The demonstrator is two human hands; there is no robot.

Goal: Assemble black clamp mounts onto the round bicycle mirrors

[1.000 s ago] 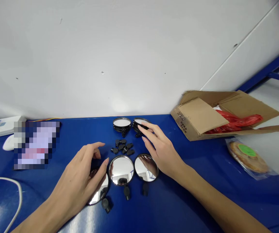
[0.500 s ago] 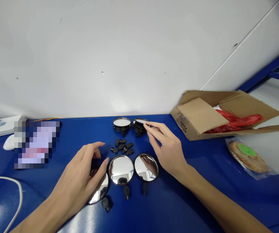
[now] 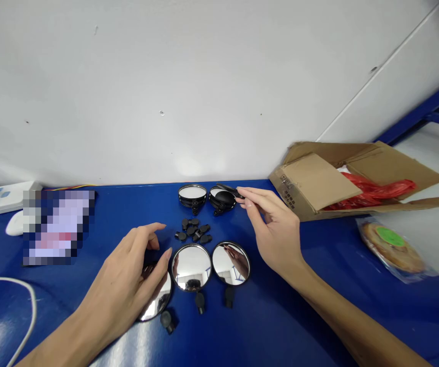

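My right hand (image 3: 275, 219) pinches the rim of a round black mirror (image 3: 231, 190), seen nearly edge-on, above the right stack of round mirrors (image 3: 216, 193). A second stack (image 3: 191, 192) stands just left of it. My left hand (image 3: 131, 270) hovers with fingers apart over the left round mirror (image 3: 161, 298), hiding part of it. Beside that lie a middle mirror (image 3: 191, 267) and a right mirror (image 3: 231, 263), both reflecting side up. Below the three are black joint pieces: left (image 3: 168, 321), middle (image 3: 200, 303) and right (image 3: 229, 296).
Several more black joint pieces (image 3: 194, 232) lie between the stacks and the front mirrors. At right are an open cardboard box (image 3: 318, 181) with a red bag and a wrapped round item (image 3: 391, 247). At left are a blurred-out phone-like item (image 3: 58, 227), a white mouse (image 3: 16, 223) and a white cable (image 3: 32, 306).
My right hand has moved right, drawing a round mirror up off the right stack. The left hand and the front mirrors stay where they were.
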